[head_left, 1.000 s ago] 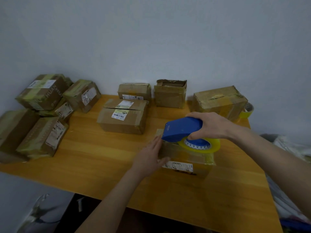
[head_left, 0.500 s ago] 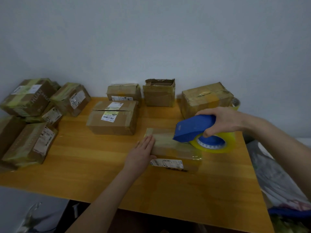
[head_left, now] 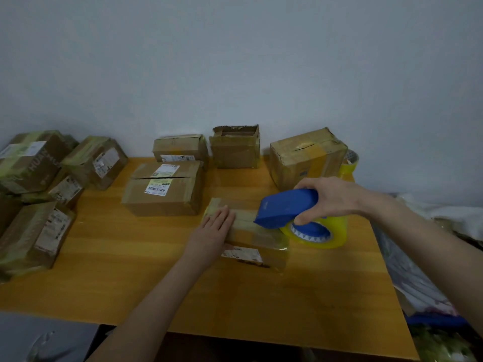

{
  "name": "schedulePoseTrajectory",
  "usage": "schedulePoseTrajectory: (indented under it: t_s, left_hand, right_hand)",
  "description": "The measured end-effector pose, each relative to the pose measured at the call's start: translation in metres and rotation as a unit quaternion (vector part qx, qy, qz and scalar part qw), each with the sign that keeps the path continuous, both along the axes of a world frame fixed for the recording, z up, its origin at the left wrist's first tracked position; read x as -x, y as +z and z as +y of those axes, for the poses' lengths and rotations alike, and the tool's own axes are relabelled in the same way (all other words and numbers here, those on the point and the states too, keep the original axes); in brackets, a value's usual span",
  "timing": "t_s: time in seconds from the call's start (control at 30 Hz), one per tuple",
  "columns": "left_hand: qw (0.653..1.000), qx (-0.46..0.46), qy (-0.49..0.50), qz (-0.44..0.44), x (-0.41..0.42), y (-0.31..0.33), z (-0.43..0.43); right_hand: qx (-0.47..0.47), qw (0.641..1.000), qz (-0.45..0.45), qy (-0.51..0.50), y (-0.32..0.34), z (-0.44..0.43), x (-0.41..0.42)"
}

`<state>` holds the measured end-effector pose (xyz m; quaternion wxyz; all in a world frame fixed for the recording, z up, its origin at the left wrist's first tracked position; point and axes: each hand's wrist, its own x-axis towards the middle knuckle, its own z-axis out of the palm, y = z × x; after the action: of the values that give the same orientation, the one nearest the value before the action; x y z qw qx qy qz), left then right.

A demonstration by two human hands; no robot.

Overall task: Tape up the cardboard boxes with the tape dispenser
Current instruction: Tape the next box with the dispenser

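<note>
A flat cardboard box (head_left: 258, 240) with a white label on its near side lies in the middle of the wooden table (head_left: 130, 270). My left hand (head_left: 213, 232) presses flat on the box's left end, fingers straight. My right hand (head_left: 330, 198) grips the blue tape dispenser (head_left: 286, 209), which carries a yellowish tape roll (head_left: 317, 232). The dispenser's front edge sits on the top of the box near its right end, and a shiny strip of tape runs along the top.
Several more cardboard boxes stand behind: a labelled one (head_left: 163, 188), a small one (head_left: 180, 148), an open-topped one (head_left: 235, 147) and a larger one (head_left: 307, 156). Taped boxes (head_left: 36, 197) pile up at the left. A spare tape roll (head_left: 349, 162) stands at the back right.
The dispenser has travelled to the right along the top of the box, and its roll now hangs past the box's right end. My left hand stays pressed on the left end.
</note>
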<state>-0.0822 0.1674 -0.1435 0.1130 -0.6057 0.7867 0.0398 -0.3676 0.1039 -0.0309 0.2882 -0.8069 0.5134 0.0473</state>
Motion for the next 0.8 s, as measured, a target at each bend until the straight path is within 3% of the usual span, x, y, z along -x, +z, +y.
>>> schedulePoseTrajectory:
  t_s: [0.2, 0.33, 0.43, 0.6, 0.8]
  left_hand:
    - [0.999, 0.008, -0.019, 0.033, 0.034, 0.000, 0.003]
    - [1.000, 0.003, -0.007, 0.009, 0.030, -0.009, 0.002]
    - [1.000, 0.002, -0.009, 0.003, 0.029, -0.010, 0.002]
    - [1.000, 0.004, -0.009, -0.007, 0.029, -0.012, -0.001]
    - [1.000, -0.001, -0.017, 0.004, 0.035, -0.006, 0.000]
  right_hand:
    - [0.028, 0.999, 0.042, 0.009, -0.005, -0.001, 0.002]
    - [0.037, 0.999, 0.006, 0.010, -0.010, 0.000, 0.000]
    - [-0.008, 0.999, -0.051, -0.006, -0.014, 0.003, 0.014]
    - [-0.031, 0.996, -0.072, -0.045, -0.025, 0.014, 0.059]
    - [-0.030, 0.999, 0.008, -0.039, -0.057, 0.023, 0.067]
